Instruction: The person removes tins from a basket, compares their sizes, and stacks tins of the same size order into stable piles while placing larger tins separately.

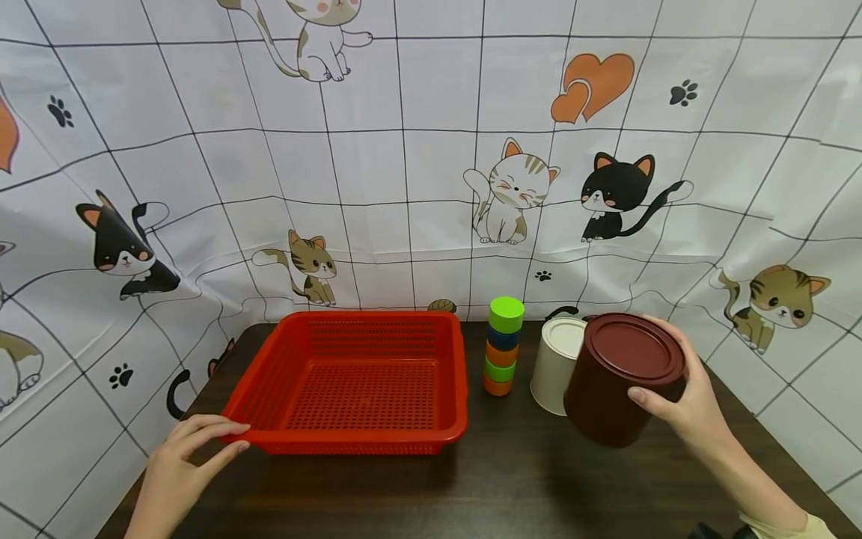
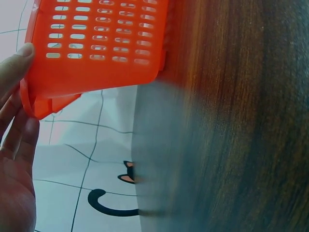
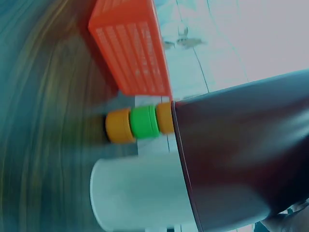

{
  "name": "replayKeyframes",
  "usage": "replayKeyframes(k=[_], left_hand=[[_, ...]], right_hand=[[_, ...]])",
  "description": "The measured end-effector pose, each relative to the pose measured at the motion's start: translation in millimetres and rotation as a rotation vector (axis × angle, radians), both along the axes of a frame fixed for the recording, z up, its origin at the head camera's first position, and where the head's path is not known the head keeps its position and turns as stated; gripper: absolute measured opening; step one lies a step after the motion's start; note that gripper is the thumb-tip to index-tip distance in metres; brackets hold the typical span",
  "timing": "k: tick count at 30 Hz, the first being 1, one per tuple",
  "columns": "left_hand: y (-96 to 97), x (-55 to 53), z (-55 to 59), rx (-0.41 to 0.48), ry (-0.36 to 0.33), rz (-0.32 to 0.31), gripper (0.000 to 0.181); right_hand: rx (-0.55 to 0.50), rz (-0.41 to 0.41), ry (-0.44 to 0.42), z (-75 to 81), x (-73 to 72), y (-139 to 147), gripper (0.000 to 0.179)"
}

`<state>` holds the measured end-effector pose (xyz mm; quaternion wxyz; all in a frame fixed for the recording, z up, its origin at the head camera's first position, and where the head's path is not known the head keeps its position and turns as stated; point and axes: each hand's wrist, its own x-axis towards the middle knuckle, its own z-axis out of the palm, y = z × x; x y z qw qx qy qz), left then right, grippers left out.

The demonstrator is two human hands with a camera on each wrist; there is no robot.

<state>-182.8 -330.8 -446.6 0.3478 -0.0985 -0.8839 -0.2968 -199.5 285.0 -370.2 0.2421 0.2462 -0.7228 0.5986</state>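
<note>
A red plastic basket [image 1: 364, 443] with slotted sides rests on the dark table. My left hand [image 1: 183, 463] pinches its rim at the near left corner; in the left wrist view the thumb [image 2: 18, 65] and fingers lie on opposite sides of the rim. Over on the right, my right hand [image 1: 683, 397] grips a dark brown lidded canister [image 1: 609, 404] from its right side, thumb in front. The canister is tilted and held off the table. Behind it, partly hidden, stands a white lidded canister [image 1: 552, 370].
Between basket and canisters rises a stack of green, blue and orange round pieces [image 1: 501, 348]. A white sheet [image 1: 438, 172] printed with cats and grid lines hangs behind and beside the dark wooden table [image 1: 485, 494].
</note>
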Motion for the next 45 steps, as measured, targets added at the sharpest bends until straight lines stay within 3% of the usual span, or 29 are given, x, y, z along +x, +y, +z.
replayKeyframes(k=[10,18,31,45], left_hand=[[-2.7,-0.4,-3.3,-0.006,-0.006,-0.006,0.041],[-2.1,-0.4,-1.9,-0.001,-0.003,-0.004,0.043],[-0.5,0.8,0.7,-0.009,-0.026,0.002,0.039],[-1.7,0.6,0.5,0.007,-0.028,0.002,0.041]], right_hand=[[0.035,-0.232,-0.026,-7.5,-7.8,30.4,0.083],[0.08,-0.363,-0.055,-16.8,-27.2,48.8,0.079],[0.099,-0.342,-0.078,-47.4,-68.7,73.8,0.079],[0.144,-0.398,-0.141,-68.1,-90.1,79.5,0.078]])
